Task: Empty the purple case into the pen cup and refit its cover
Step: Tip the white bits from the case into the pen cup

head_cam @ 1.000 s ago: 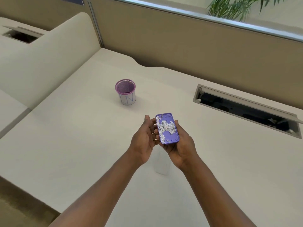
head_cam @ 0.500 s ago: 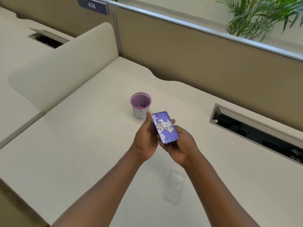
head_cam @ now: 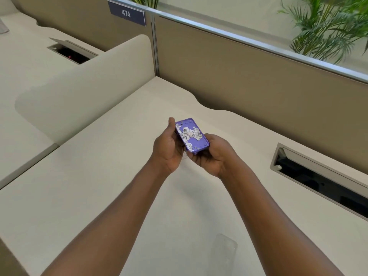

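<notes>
Purple case (head_cam: 192, 136) now hides cup, both hands gripping, bare desk (head_cam: 99, 176) around

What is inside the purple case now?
The purple case holds a loose heap of small white paper dots on its purple floor. Whatever lies beneath the heap is covered. The pen cup is not visible; the hands hide that area.

Your hands have carried the purple case (head_cam: 192, 135) forward over where the pen cup stood, so the cup is now hidden from view. The case tilts more toward your left hand (head_cam: 168, 145), and the white bits (head_cam: 190, 133) have slid that way.
</notes>
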`<state>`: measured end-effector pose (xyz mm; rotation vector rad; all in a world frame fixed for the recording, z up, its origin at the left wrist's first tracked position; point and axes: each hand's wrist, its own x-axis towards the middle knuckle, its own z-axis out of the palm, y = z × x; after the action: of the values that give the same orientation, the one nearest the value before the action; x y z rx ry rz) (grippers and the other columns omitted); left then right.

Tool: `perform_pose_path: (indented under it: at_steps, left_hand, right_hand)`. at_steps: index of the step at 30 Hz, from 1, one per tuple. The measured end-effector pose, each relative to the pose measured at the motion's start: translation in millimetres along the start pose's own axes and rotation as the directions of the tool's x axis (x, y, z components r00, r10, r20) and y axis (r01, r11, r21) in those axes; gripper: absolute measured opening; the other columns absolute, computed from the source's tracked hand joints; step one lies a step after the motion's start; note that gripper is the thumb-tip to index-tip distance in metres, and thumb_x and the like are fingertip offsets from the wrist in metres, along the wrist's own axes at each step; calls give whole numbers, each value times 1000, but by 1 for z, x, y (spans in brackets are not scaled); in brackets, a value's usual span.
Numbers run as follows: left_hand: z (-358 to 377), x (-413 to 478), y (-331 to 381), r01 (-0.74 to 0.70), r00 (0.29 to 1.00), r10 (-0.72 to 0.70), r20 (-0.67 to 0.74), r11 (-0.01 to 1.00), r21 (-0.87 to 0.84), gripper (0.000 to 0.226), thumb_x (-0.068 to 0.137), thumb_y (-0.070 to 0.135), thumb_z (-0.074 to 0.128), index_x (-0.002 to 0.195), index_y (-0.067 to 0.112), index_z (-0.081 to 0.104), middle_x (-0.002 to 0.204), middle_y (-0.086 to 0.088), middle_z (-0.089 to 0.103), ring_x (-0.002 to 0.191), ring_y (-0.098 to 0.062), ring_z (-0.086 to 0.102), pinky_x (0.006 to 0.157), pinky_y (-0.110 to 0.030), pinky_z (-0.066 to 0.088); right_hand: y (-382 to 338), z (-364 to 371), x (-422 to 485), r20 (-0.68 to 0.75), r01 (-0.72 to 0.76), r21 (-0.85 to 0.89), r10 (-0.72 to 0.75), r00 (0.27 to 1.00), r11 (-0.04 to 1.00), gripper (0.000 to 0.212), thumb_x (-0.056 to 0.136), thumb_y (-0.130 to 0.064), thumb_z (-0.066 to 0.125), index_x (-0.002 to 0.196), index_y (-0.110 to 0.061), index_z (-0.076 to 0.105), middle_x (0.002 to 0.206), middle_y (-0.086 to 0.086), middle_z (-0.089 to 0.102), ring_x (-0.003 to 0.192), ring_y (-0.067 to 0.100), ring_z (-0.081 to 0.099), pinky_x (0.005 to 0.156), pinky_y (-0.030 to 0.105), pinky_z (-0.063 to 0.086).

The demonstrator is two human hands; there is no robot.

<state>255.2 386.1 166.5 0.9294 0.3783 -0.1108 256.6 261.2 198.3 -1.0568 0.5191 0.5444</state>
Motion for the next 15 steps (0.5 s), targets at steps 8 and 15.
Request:
perform_pose_path:
  at_steps: [8, 15]
  left_hand:
    - [1, 30, 28, 11, 997, -1, -80, 992, 122, 47, 104, 49, 47, 101, 8, 71, 96, -9, 77, 84, -24, 73, 80, -37, 60]
    - [-14, 49, 37, 25, 997, 3, -79, 935, 353, 45, 105, 50, 44, 106, 13, 70, 99, -2, 74, 83, -20, 66, 67, -30, 50]
  right_hand:
    - [-19, 14, 25, -22, -1, -19, 1, 1000, 1000, 26, 98, -5, 44, 98, 3, 68, 81, 18, 73, 55, 24, 71, 48, 30, 59]
    - [-22, 20, 43, -80, -4, -81, -2, 997, 997, 22, 99, -9, 46, 100, 0, 67, 83, 17, 72, 66, 25, 70, 46, 28, 58]
